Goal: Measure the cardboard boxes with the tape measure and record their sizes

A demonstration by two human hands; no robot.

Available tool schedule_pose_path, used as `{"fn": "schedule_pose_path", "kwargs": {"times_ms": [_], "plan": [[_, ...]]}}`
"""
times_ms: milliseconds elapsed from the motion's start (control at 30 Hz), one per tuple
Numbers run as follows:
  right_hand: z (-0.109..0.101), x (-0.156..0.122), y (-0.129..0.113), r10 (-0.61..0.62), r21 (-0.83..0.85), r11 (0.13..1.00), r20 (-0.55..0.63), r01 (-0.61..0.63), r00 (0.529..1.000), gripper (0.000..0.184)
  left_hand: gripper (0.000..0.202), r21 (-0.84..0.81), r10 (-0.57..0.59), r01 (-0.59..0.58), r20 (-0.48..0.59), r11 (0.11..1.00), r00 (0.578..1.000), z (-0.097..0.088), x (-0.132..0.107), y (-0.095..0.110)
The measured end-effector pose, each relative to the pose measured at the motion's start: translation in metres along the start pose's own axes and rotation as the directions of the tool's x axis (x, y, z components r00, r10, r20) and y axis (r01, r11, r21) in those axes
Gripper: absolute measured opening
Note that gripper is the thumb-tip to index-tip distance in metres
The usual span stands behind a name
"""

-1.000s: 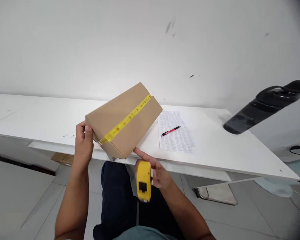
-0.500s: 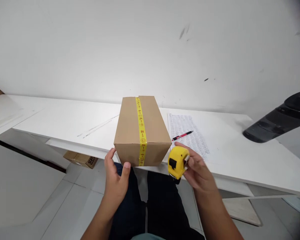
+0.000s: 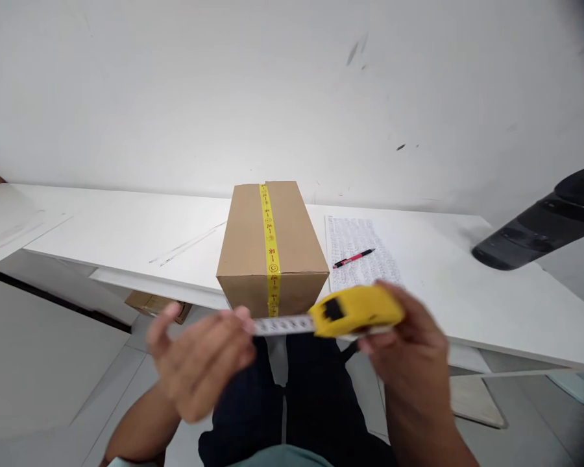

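Note:
A brown cardboard box sealed with yellow printed tape stands on the near edge of the white table. In front of it my right hand grips a yellow tape measure. A short length of the white blade is drawn out to the left. My left hand pinches the blade's end with thumb and fingers. Both hands hover over my lap, just below the box's front face, not touching it.
A sheet of written paper with a red and black pen lies right of the box. A black device juts in at the right. Another cardboard box sits on the floor under the table. The white wall rises behind.
The box was turned and set square on the table edge. My left hand let go of it and took the blade's end. My right hand raised the tape measure and the blade came out.

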State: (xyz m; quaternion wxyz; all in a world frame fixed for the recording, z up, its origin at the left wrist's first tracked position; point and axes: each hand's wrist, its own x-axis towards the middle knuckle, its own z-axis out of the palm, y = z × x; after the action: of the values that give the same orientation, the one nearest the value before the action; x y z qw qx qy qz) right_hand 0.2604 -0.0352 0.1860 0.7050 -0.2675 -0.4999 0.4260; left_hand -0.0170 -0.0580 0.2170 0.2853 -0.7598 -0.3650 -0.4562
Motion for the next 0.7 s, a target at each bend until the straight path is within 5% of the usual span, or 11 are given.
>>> {"fn": "schedule_pose_path", "kwargs": {"times_ms": [67,167,233,333,433,533,700], "plan": [[-0.014,0.023,0.004,-0.125,-0.004,0.992,-0.217,0.128,0.968,0.039,0.041,0.148,0.102,-0.084,-0.121,0.985,0.987,0.002,0.000,-0.043],[-0.030,0.053,0.013,-0.153,0.026,0.985,-0.334,0.172,0.930,0.041,0.048,0.120,-0.077,0.109,-0.244,0.987,0.967,0.009,-0.001,-0.094],[-0.032,0.063,0.020,-0.120,0.022,0.991,-0.319,0.134,0.940,0.041,0.041,0.071,-0.163,0.183,-0.223,0.981,0.961,0.016,-0.005,-0.106],[-0.024,0.059,0.028,-0.071,-0.035,0.997,-0.239,0.065,0.968,0.042,0.028,-0.021,-0.156,0.155,-0.037,0.988,0.987,0.029,-0.012,-0.095],[-0.013,0.050,0.031,-0.055,-0.141,0.990,-0.185,0.029,0.981,0.044,0.036,-0.200,-0.140,0.160,0.112,0.967,0.984,0.043,-0.014,-0.072],[-0.008,0.047,0.028,-0.047,-0.187,0.982,-0.173,0.014,0.984,0.044,0.042,-0.222,-0.165,0.188,0.119,0.957,0.979,0.050,-0.009,-0.062],[-0.018,0.057,0.019,-0.031,-0.042,0.999,-0.226,0.022,0.974,0.037,0.036,-0.132,-0.158,0.158,0.014,0.979,0.987,0.040,-0.004,-0.073]]}}
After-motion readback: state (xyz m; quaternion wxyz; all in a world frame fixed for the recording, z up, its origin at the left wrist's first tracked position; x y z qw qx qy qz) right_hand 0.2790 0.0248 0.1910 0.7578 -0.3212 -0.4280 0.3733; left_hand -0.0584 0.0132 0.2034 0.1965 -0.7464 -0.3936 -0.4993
